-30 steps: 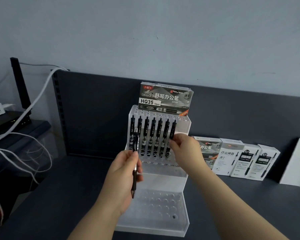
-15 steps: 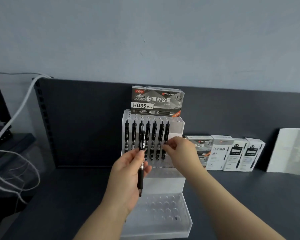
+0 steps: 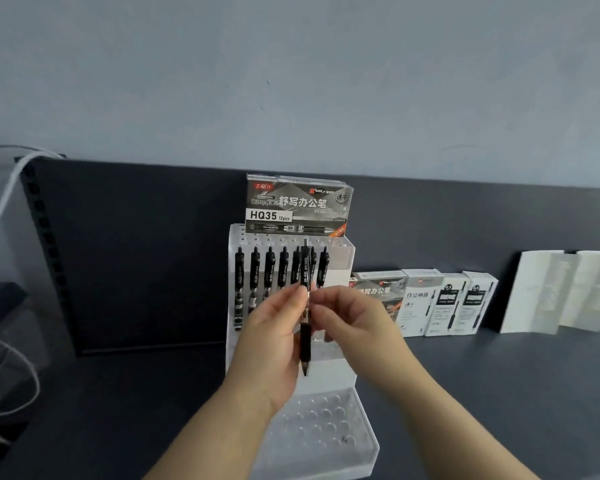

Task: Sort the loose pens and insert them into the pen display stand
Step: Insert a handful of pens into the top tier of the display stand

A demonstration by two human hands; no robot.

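Observation:
A clear acrylic pen display stand (image 3: 340, 441) rises in steps in the middle of the dark table. Several black pens (image 3: 255, 275) stand in a row in its upper tier. My left hand (image 3: 271, 337) pinches one black pen (image 3: 305, 344) upright in front of the stand, tip down. My right hand (image 3: 357, 320) is right beside it, its fingertips touching the same pen's barrel. A grey HQ35 pen box (image 3: 298, 202) sits on top of the stand at the back.
Several pen boxes (image 3: 433, 299) line the dark back panel to the right, then white folded cards (image 3: 561, 289). White cables (image 3: 0, 375) hang at the left edge. The stand's lower tier has rows of vacant holes (image 3: 319, 420).
My right hand left the row of pens in the stand and came to the pen in my left hand. My left hand carried that pen right and up. The camera shifted right.

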